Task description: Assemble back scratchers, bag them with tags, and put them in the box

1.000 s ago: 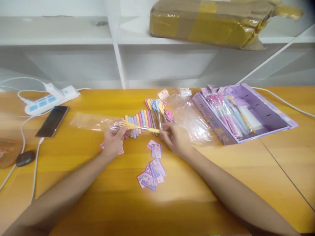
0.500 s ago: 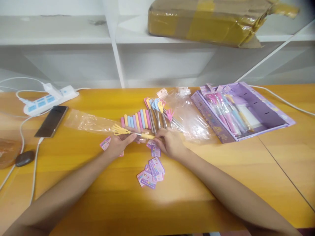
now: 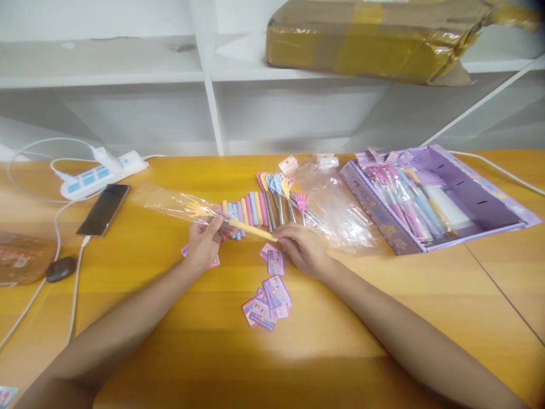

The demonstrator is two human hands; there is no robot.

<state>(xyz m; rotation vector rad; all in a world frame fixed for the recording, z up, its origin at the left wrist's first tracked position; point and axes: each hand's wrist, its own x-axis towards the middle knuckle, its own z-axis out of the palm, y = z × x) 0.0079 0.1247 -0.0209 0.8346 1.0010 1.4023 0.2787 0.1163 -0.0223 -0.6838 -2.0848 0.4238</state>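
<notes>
A yellow back scratcher (image 3: 253, 228) with a hand-shaped head lies slantwise between my hands. Its head and metal shaft are inside a long clear plastic bag (image 3: 164, 200), while the yellow handle sticks out. My left hand (image 3: 204, 241) is closed round the bag's mouth and the shaft, thumb on top. My right hand (image 3: 304, 247) pinches the handle's lower end. Just behind lie a row of pastel handles (image 3: 251, 209) and several metal shafts with hand-shaped heads (image 3: 276, 184). Small printed cards (image 3: 268, 304) are piled in front, with a pink card (image 3: 215, 261) partly under my left hand.
A purple display box (image 3: 481, 210) at right holds several bagged back scratchers (image 3: 411, 201). Beside it lie empty clear bags (image 3: 340, 210). At left are a phone (image 3: 103, 210), a power strip (image 3: 104, 173), cables and a black mouse-like object (image 3: 62, 269). A taped carton (image 3: 370, 42) sits on the shelf.
The back scratcher's head has gone from lying near the bag's mouth to inside the bag. My right hand now grips nearer the handle's end. The whole view has shifted slightly.
</notes>
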